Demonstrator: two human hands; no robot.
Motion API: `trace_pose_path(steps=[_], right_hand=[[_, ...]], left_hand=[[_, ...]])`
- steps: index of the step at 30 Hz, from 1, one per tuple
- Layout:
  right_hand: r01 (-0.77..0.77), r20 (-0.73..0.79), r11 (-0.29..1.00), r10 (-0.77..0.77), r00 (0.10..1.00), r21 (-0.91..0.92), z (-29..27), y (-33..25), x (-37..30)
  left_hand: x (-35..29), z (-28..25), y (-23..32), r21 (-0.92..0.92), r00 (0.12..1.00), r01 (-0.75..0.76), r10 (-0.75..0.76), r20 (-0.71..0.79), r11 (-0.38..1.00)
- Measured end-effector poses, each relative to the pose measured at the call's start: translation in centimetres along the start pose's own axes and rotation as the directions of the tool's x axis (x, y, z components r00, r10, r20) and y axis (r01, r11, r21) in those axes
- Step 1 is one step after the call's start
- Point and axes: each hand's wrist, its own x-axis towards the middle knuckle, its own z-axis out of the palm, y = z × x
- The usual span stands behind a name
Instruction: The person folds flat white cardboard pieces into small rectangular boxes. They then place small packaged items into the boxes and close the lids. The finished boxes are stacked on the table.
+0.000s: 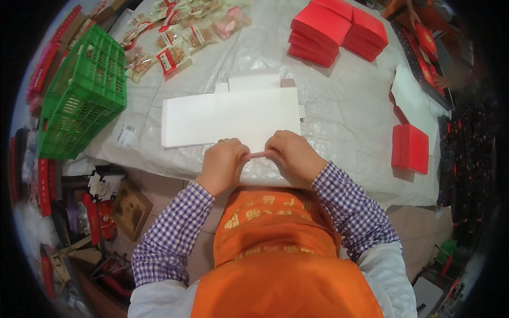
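A flat unfolded cardboard box blank (pixel 228 119), white side up, lies on the table in front of me. Its near flap is pinched at both ends: my left hand (pixel 225 161) closes on the left end and my right hand (pixel 291 153) on the right end. Between the hands the flap's edge is bent up and shows a pinkish-red strip. Small tabs stick out along the blank's far and right edges. The fingertips are partly hidden behind the knuckles.
A green plastic crate (pixel 85 95) stands at the left. Clear packets of food (pixel 177 47) lie beyond it. Stacked red boxes (pixel 323 29) sit at the far right, a single red box (pixel 410 148) nearer. Another person's hand (pixel 441 81) is by a dark tray at the right edge.
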Motion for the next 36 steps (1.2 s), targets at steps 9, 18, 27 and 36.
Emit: trace_pose_path(steps=[9,18,27,36], right_hand=[[-0.105,0.158,0.993,0.111,0.981,-0.046,-0.3,0.5,1.7],[0.017,0.353,0.985,0.044,0.935,-0.169,-1.7,0.7,3.9],[-0.108,0.330,0.973,0.171,0.928,-0.203,-3.0,2.5,6.1],[-0.165,0.337,0.881,0.335,0.880,-0.444,-3.6,0.5,7.8]], left_hand=[[3.6,-0.5,0.9,0.317,0.977,-0.083,0.013,0.215,0.945],[9.4,-1.9,-2.1,0.013,0.798,0.087,-0.077,0.598,0.996],[11.1,-2.3,-2.4,0.017,0.781,0.048,-0.048,0.623,0.999],[10.5,-0.7,-3.1,0.073,0.848,-0.097,0.044,0.527,0.993]])
